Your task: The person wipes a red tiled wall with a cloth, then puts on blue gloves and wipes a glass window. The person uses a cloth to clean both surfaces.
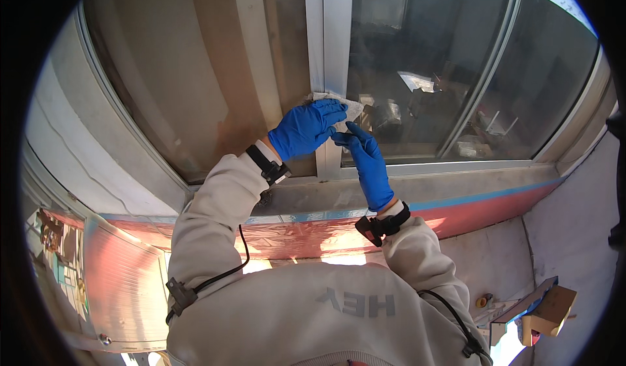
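My left hand (305, 129), in a blue glove, presses a pale, dirt-marked cloth (353, 107) against the upright metal window frame (337, 38). The cloth shows above and to the right of the fingers; the rest is hidden under the hand. Just below and to the right is my right hand (367, 163), also gloved in blue. Its fingers are bent and apart, close to the cloth's lower edge, with nothing visible in them. Glass panes (420, 28) flank the upright on both sides.
A grey sill (469, 182) runs under the window, above a red wall band (464, 212). At lower left stands a ribbed door panel (124, 288) with a round knob (104, 338). A cardboard box (552, 310) is at lower right. Cables (244, 248) run along both my sleeves.
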Tool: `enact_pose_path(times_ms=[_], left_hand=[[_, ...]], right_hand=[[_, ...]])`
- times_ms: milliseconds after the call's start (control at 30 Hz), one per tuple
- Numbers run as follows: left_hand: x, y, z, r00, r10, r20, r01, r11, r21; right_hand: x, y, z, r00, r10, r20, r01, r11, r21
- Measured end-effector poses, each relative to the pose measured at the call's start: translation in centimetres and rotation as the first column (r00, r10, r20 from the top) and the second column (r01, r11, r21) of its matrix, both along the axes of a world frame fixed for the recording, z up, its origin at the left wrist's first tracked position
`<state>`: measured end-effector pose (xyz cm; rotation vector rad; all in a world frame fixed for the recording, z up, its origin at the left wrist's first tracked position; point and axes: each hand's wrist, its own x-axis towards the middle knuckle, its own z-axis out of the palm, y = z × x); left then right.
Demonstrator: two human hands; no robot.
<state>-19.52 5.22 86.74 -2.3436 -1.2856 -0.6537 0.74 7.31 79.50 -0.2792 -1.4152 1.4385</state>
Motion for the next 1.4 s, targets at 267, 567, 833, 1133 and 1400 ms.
enact_pose_path(times_ms=[267,567,833,1133,1400], left_hand=[[-0.4,-0.6,5.8,0.888,0.028,0.459,-0.003,0.999,-0.055],[2.9,4.1,15.5,0.991,0.108,-0.077,-0.047,0.828,0.559],[4.8,7.4,15.2,0.965,0.264,-0.004,-0.201,0.746,0.635],[5.3,7.2,14.7,0.923,0.381,-0.054,-0.276,0.752,0.599],[4.6,9.8,14.8,0.966,0.255,-0.039,-0.13,0.61,0.782]], right_hand=[[-5.5,3.2,2.9,0.817,-0.574,0.06,0.358,0.586,0.727],[-6.3,2.3,-2.6,0.586,-0.781,0.216,0.202,0.399,0.894],[-3.8,2.3,-12.0,0.607,-0.594,0.528,0.046,0.69,0.722],[-4.2,1.9,-13.4,0.643,-0.606,0.468,0.223,0.733,0.643],[-3.3,3.8,-14.2,0.64,-0.67,0.376,0.451,0.723,0.523]])
